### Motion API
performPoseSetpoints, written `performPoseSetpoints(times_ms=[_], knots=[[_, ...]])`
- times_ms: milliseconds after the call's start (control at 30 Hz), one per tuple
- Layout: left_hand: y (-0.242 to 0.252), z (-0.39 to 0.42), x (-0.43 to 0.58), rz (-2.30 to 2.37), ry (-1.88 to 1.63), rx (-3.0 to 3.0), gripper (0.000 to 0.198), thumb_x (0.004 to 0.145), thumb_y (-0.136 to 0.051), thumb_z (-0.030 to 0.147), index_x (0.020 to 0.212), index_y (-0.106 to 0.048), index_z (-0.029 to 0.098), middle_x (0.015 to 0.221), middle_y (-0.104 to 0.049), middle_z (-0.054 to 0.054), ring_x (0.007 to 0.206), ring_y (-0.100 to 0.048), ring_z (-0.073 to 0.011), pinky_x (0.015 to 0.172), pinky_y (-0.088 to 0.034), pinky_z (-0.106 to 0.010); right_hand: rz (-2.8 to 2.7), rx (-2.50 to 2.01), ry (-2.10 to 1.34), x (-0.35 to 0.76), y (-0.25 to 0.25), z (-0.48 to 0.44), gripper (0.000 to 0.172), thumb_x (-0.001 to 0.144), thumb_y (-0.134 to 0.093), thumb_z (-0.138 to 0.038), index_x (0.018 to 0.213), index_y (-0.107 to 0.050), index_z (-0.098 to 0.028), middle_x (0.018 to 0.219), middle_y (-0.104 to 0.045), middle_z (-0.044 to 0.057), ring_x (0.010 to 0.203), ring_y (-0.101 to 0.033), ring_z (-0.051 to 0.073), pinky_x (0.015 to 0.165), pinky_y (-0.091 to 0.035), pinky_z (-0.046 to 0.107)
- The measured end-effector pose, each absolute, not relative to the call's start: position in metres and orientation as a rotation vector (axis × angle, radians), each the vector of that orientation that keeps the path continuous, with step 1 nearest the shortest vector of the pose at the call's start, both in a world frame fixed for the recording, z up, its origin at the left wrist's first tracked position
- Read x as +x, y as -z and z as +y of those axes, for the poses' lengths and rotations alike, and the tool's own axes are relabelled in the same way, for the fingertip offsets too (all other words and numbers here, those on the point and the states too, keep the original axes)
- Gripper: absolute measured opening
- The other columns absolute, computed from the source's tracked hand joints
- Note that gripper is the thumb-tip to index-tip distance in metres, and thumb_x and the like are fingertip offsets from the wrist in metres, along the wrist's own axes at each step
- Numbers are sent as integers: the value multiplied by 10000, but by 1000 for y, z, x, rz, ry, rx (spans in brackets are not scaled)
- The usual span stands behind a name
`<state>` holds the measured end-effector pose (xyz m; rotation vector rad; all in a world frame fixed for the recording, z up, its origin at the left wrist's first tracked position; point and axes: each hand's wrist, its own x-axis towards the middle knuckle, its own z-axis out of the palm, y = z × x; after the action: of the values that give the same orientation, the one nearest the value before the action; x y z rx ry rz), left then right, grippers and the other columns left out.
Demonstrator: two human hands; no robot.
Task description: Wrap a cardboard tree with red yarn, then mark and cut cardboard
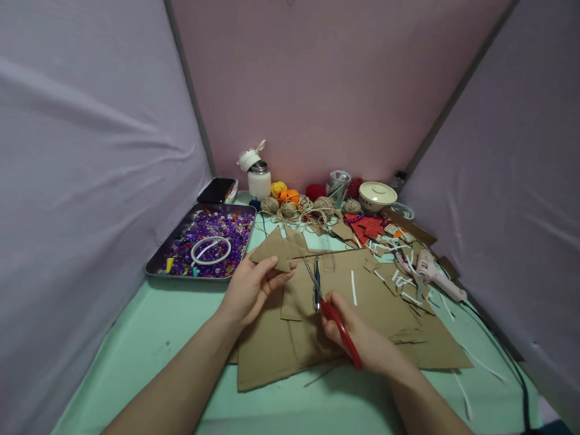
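Observation:
Between the thumb and fingers of my left hand [256,283] is a small cut piece of cardboard [273,247], roughly triangular, raised above the table. My right hand [347,329] grips red-handled scissors [339,328], whose blades point up and left, just right of the cardboard piece and apart from it. Below both hands lie large flat cardboard sheets [264,364], overlapping each other. A dark blue pen [316,283] rests on them, partly behind the scissors. To its right is a thin white strip [353,287].
A tray of purple beads [172,273] holding a white ring stands at left. At the back are a white bottle [259,183], twine balls [288,210], a glass cup [338,184] and a lidded bowl [377,197]. A corded glue gun [439,275] lies right among scraps.

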<state>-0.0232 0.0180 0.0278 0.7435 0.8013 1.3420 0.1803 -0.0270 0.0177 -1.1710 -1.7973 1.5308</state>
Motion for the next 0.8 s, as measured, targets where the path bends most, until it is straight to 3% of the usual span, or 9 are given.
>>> performPoseSetpoints(times_ms=[100,233,533,800], knots=[[-27,21,-26,859,-1345,765,255,698,-700,188,930,-597,158,873,-658,-34,723,-649,-138,629,-541,-232,-1828,-1201,-1498,186,-17,-24,490,778,-461,-687,810,-351,-210,700,-398,-48,574,-313,93,529,-306,221],[-24,25,-29,865,-1390,759,191,645,-750,173,753,-595,148,712,-578,33,608,-577,-55,565,-471,-134,-1880,-1150,-1528,189,-19,-25,489,793,-422,-694,825,-360,-210,713,-408,-40,588,-320,100,542,-311,227],[-26,21,-24,912,-1354,664,200,663,-740,275,730,-617,131,720,-595,6,669,-615,-100,600,-487,-173,-1911,-1182,-1618,182,-19,-32,379,819,-511,-551,841,-355,-206,714,-391,-48,596,-316,95,558,-315,221],[-23,19,-24,1070,-1456,962,190,740,-663,324,742,-650,134,583,-581,15,520,-540,-74,474,-393,-161,-1902,-1109,-1699,177,-18,-39,323,839,-517,-484,869,-358,-205,762,-430,-29,639,-359,109,601,-330,238]])
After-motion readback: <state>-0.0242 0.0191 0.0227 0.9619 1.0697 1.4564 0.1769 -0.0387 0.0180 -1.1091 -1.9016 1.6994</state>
